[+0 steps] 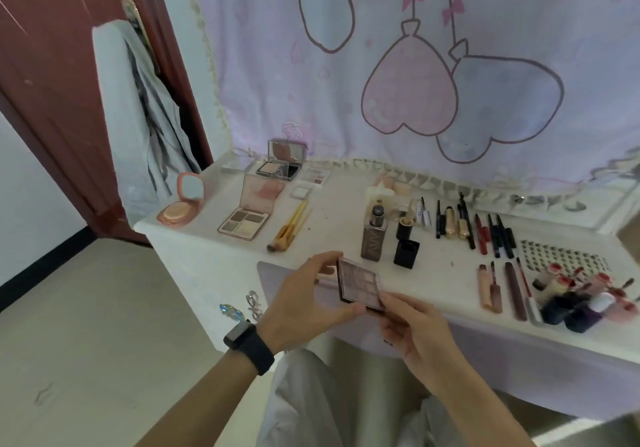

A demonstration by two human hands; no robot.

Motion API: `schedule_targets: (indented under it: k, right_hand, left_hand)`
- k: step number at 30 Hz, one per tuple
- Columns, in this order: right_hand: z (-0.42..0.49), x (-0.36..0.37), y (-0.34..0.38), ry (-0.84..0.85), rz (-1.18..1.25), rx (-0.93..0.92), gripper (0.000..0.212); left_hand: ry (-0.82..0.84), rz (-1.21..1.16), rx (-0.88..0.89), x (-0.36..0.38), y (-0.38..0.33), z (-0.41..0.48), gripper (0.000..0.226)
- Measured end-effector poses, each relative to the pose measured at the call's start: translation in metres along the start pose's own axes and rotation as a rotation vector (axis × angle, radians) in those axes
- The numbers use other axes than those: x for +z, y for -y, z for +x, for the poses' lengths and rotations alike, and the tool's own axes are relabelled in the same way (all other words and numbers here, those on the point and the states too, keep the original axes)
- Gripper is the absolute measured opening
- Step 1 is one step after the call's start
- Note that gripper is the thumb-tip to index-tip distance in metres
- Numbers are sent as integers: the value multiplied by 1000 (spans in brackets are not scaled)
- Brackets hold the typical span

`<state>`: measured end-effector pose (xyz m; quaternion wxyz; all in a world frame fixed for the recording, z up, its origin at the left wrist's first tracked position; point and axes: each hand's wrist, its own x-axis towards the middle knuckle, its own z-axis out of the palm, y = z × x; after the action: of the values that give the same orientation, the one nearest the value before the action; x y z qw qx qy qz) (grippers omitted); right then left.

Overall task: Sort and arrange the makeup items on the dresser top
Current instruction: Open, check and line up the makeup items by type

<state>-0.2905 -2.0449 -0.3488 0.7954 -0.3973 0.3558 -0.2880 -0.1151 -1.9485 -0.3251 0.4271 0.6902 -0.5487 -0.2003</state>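
Note:
I hold an eyeshadow palette (360, 283) with several pale shades just above the front edge of the white dresser top (339, 225). My left hand (304, 303) grips its left side with thumb and fingers. My right hand (412, 329) pinches its lower right corner. On the left of the dresser lie an open round compact (180, 204), an open four-shade palette (251, 213), an open mirrored compact (282, 162) and yellow-handled brushes (291, 227).
A foundation bottle (374, 235) and a black cap (406, 253) stand mid-dresser. Pencils and mascaras (467, 228) lie in a row to the right, with lip tubes (502, 289) and small bottles (581, 299) at the front right. A grey garment (138, 117) hangs on the door.

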Motion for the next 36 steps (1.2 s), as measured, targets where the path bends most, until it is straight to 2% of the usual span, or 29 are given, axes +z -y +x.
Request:
schedule_targets:
  k: [3,7,12,18,21,23,26,28,33,36]
  right_hand:
    - [-7,-16,0,66,67,98,20]
    - [-13,-29,-2,120,87,165,23]
    - [-17,-38,-2,90,-56,80,47]
    - [-23,-36,8,173,-248,21,58]
    - [-26,-28,13,145,-346,11,66]
    - [-26,-23,16,107,-361,20,62]
    - [-24,-15,17,79,-356,43,39]
    - [-24,-12,18,97,-323,74,32]
    - [-26,-7,21,160,-246,129,35]
    - [-26,-5,20,185,-295,112,44]
  left_hand:
    - [-34,-159,-32,19,-4,-6,76]
    - [-58,-243,2,40,-10,-9,70]
    - [-19,-175,45,44,-14,-9,74]
    - [54,-93,78,43,-16,-8,78]
    - [53,-89,76,42,-17,-9,77]
    - [48,-94,65,41,-17,-10,78]
    - [48,-117,42,39,-15,-10,78]
    - [46,-128,27,36,-13,-8,76]
    - [49,-171,-6,29,-12,-8,71]
    - [48,-205,-43,26,-8,-8,71]
